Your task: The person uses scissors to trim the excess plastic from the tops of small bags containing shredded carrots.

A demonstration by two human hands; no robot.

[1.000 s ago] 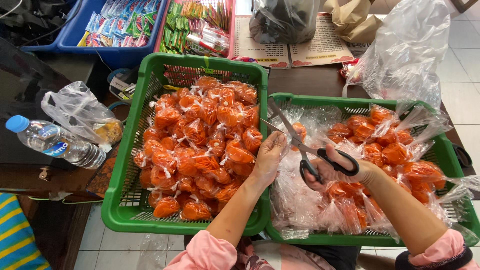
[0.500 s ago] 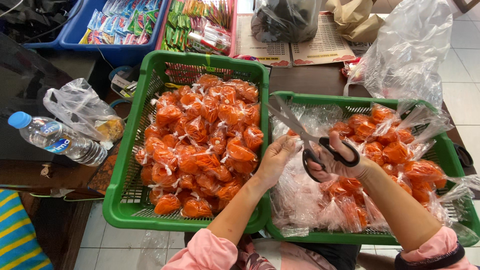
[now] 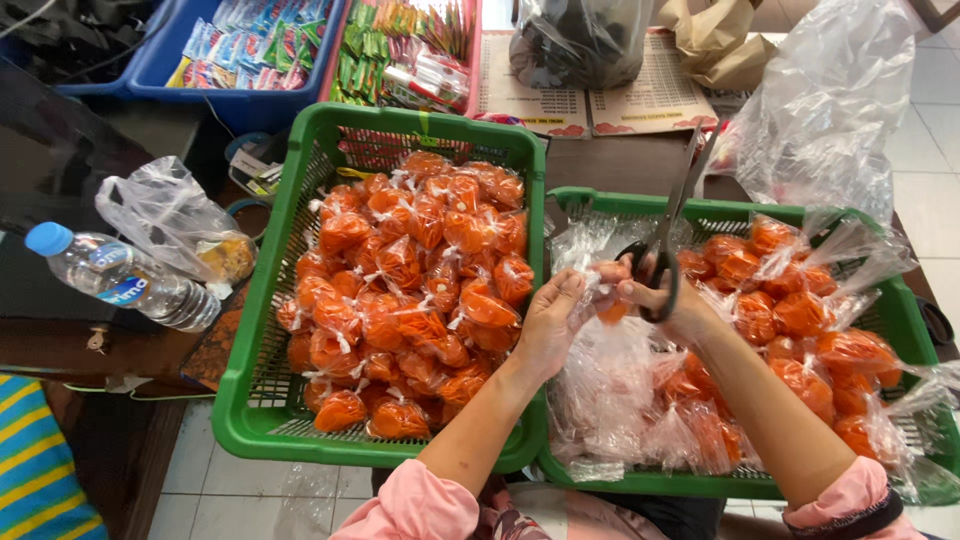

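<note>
Two green plastic baskets sit side by side. The left basket (image 3: 262, 395) is heaped with small tied clear bags of orange sauce (image 3: 410, 280). The right basket (image 3: 915, 330) holds more orange bags with long loose plastic tops (image 3: 800, 310). Between the baskets, my left hand (image 3: 555, 320) pinches a small clear bag (image 3: 605, 300) with orange filling. My right hand (image 3: 665, 295) touches the same bag and grips black-handled scissors (image 3: 672, 225), blades pointing up and away.
A water bottle (image 3: 120, 280) and a knotted plastic bag (image 3: 175, 220) lie left of the baskets. A blue bin (image 3: 175, 85) and a red bin (image 3: 410, 50) of packets stand behind. A large clear bag (image 3: 830, 100) and a dark bag (image 3: 575, 40) sit at the back right.
My hands have drawn together over the gap between the baskets. The scissors have swung from pointing left to pointing up, and my left hand has taken hold of the small bag.
</note>
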